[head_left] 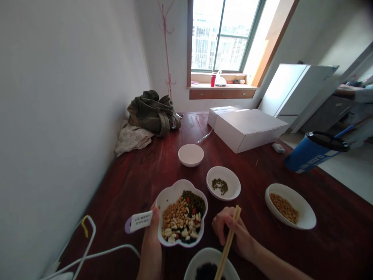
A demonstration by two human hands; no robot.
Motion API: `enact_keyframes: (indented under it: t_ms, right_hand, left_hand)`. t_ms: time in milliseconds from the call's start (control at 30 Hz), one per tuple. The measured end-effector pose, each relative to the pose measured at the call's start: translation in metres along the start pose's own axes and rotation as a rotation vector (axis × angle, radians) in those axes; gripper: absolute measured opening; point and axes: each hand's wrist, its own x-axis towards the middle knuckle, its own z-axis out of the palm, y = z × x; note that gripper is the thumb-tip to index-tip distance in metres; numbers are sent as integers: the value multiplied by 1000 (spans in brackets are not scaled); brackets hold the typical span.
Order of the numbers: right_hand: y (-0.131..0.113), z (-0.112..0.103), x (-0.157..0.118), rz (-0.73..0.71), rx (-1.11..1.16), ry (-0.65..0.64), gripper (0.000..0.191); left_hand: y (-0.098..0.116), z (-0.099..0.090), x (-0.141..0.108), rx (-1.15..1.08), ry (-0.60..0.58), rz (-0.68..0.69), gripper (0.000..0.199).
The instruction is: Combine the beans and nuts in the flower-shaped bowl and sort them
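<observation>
My left hand [152,237] grips the left rim of a white flower-shaped bowl [163,194], thumb on the edge. Inside lie yellow soybeans [173,212], green mung beans, peanuts, a few red pieces and some dark ones. A white printed label [141,221] with a purple rounded end sticks out left of my thumb. In my right hand [233,231] is a pair of wooden chopsticks [229,245], slanting down into a white bowl [194,259] of small black pieces, cut off by the frame's bottom edge. What their tips touch is unclear.
Beyond my hands stand a small bowl with mung beans [220,186], a plain white bowl [190,155] and, to the right, a bowl of soybeans [284,210]. White boxes [247,126], a blue bin [311,153] and a green bag [151,112] sit farther out. White cables [107,252] lie left.
</observation>
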Motion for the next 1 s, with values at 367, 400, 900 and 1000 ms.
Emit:
enact_keyframes:
  t_ms: [367,400,900,1000]
  right_hand:
    - [-18,0,4,60,-58,-40,73]
    - [-19,-2,4,55,-58,-50,72]
    - [-45,-25,18,151,-140,-178,76]
    - [-43,-27,16,170,-111,-207,73]
  left_hand:
    - [0,-5,7,95,27,169,62]
    - [1,-5,6,122,25,188,59]
    - [5,15,3,149,-55,251,48]
    - [4,15,3,159,-78,275,48]
